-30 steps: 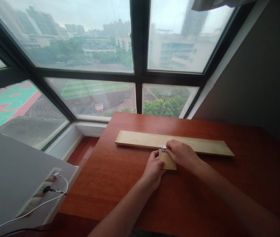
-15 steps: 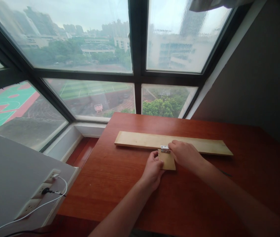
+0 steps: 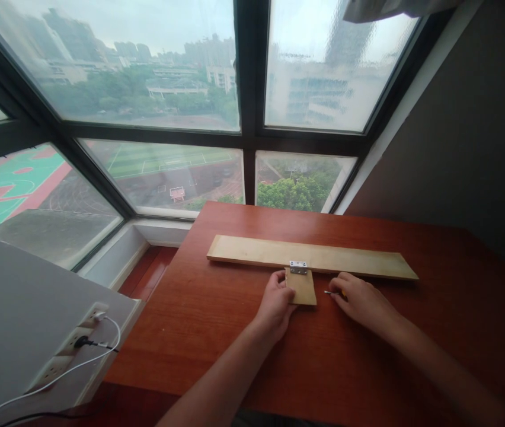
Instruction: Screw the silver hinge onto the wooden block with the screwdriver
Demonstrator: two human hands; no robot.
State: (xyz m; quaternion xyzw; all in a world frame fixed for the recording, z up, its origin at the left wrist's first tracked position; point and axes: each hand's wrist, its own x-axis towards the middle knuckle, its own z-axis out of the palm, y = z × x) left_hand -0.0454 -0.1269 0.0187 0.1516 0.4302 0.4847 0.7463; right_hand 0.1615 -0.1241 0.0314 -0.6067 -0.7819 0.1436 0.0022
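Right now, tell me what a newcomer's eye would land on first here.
The big dark-framed window fills the upper half, looking out on sports courts and towers. Below it, on the red-brown table, a long pale wooden board lies crosswise, with a small metal hinge joining it to a small wooden piece. The left hand steadies that piece; the right hand rests beside it on a thin tool.

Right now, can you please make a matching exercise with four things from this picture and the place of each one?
Things:
1. metal hinge
2. small wooden piece
3. long wooden board
4. white cable

Places:
A. at the left hand's fingertips
B. plugged into the power strip, lower left
C. where the two wooden parts meet
D. lying across the red-brown table, on its window side

Pairs: 1-C, 2-A, 3-D, 4-B
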